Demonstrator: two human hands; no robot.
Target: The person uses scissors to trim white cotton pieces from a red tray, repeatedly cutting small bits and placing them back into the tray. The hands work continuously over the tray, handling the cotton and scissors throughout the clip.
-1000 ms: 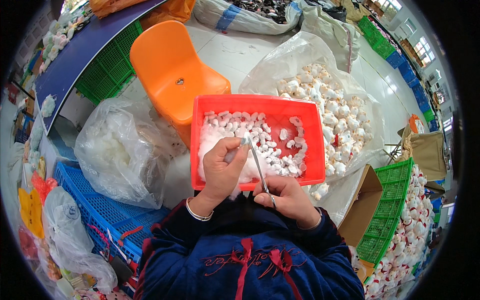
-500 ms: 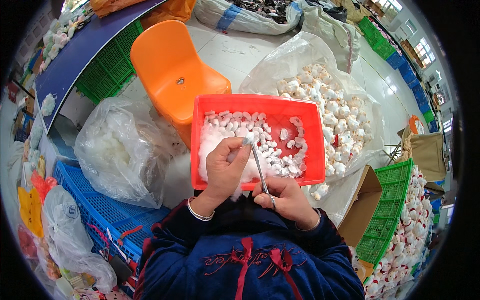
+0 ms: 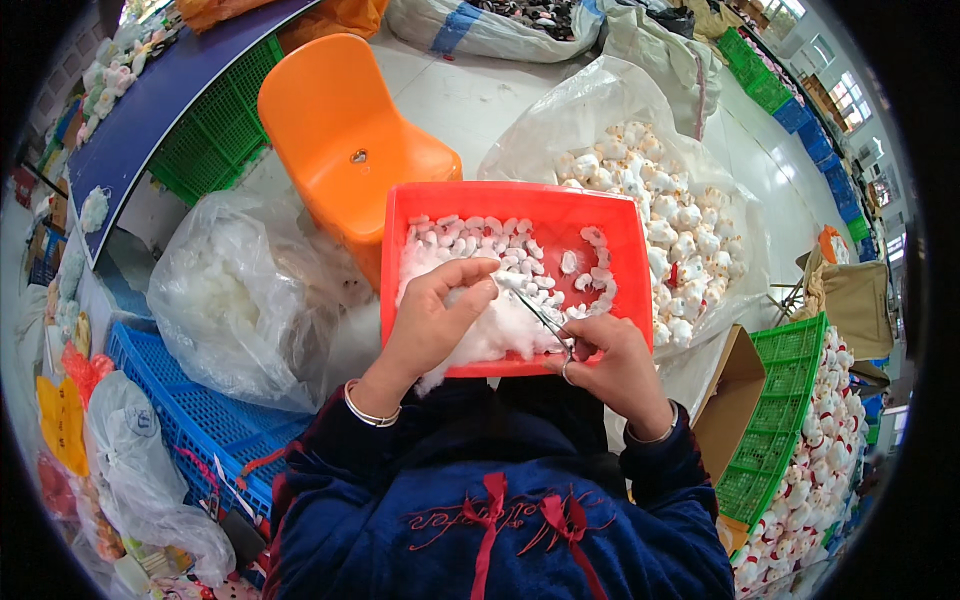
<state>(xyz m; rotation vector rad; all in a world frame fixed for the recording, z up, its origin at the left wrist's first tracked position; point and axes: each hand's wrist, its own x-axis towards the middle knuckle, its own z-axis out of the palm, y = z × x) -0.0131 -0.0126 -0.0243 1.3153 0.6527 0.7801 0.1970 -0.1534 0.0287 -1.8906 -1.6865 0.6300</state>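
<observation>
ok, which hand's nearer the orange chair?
Left. In frame, the left hand is below and right of the orange chair; the right hand is farther right and lower.

The metal forceps (image 3: 541,317) look shiny, the tray (image 3: 630,290) smooth plastic, the stuffing (image 3: 480,336) matt and fluffy

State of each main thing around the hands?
Left bare hand: pinching a small white piece
Right bare hand: closed on a slim silver metal tool
Red rectangular plastic tub: open, holding white fluffy stuffing and curved white pieces
Orange plastic chair: upright
Clear plastic bag at right: open, holding white plush pieces
</observation>
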